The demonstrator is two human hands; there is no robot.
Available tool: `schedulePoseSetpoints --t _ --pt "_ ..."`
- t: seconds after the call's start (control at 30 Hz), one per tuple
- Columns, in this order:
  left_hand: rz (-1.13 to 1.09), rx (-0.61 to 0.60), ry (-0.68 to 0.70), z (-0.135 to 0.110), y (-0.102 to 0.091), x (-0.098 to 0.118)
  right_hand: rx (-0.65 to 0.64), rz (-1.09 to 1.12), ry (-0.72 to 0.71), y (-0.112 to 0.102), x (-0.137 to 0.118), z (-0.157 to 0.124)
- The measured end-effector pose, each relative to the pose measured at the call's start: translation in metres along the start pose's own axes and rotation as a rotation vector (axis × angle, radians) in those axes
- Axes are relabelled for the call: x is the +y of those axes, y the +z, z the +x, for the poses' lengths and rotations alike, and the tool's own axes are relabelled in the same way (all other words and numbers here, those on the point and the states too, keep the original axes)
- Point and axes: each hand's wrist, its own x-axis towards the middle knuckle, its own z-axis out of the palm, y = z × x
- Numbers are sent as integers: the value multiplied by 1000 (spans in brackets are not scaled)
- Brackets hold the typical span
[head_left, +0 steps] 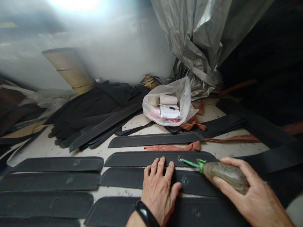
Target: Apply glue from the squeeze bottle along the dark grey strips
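The bottle [224, 176] is what I have in use, lying in the grasp of my right hand [248, 186], fingers and thumb closed around its body. Its green nozzle [190, 163] points left and slightly away from me, the tip over a small clear smear on the black strip [137, 159]; I can't tell from this view whether it touches.

That strip is the relation I judge matters most: it lies just ahead of both hands, its long axis running left to right, and the nozzle meets it at a shallow slant near its right end. My left hand [157, 189] is the nearer one, palm down and empty as far as I can see, fingers a little spread, their tips reaching onto this strip. The right hand sits farther off to the right and reaches it only through the bottle.

Beneath my left palm is a second strip [120, 177], with a clear blob to the right of the thumb. More strips [54, 165] lie in a column to the left, some carrying similar marks. Beyond are an orange cloth band [174, 147], a plastic bag [150, 108] holding a notepad [169, 112], and a dark fabric pile [101, 101].
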Motion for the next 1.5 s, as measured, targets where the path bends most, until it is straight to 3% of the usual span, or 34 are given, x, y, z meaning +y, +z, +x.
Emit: schedulePoseSetpoints --t 0.2,0.4,0.57,0.73,1.07,1.33,1.5 --pt "-4 -4 -5 -1 1 1 87 70 81 6 -20 4" --pt "-34 -90 9 1 -17 -1 -66 215 181 0 -12 2" --pt "73 42 52 33 -30 -7 -104 288 268 -12 4 6" --pt "119 31 79 64 -16 -17 -98 312 282 -13 -2 11" --pt "118 -23 66 45 -15 -22 47 199 158 3 -33 38" --pt "96 5 81 46 -12 -25 -8 132 109 23 -38 59" --pt "87 25 94 44 -7 -27 22 115 31 31 -47 66"
